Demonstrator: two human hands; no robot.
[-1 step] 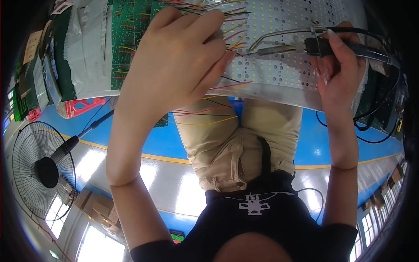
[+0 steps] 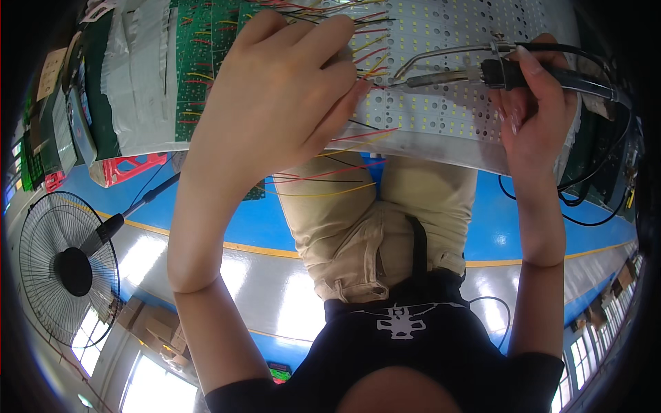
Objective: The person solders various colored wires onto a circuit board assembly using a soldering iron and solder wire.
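Note:
My right hand (image 2: 540, 103) grips a soldering iron (image 2: 441, 79) by its black handle. A thin curved metal tube (image 2: 441, 51) is clamped alongside it, and both point left. The iron's tip is at the end of a wire (image 2: 375, 87) on a white LED board panel (image 2: 447, 107) with rows of small yellow chips. My left hand (image 2: 282, 96) is closed in a pinch at that wire; the fingertips are mostly hidden behind the hand. Red, yellow and black wires (image 2: 365, 134) stick out around it. Green circuit boards (image 2: 193, 89) with wires lie left of this hand.
Some wires (image 2: 323, 180) hang past the table's near edge, over my legs. Black cables (image 2: 606, 165) loop down at the right. A red plastic piece (image 2: 134, 168) sits at the table's left edge, and a standing fan (image 2: 72, 272) is on the left. Cardboard boxes (image 2: 155, 327) lie behind it.

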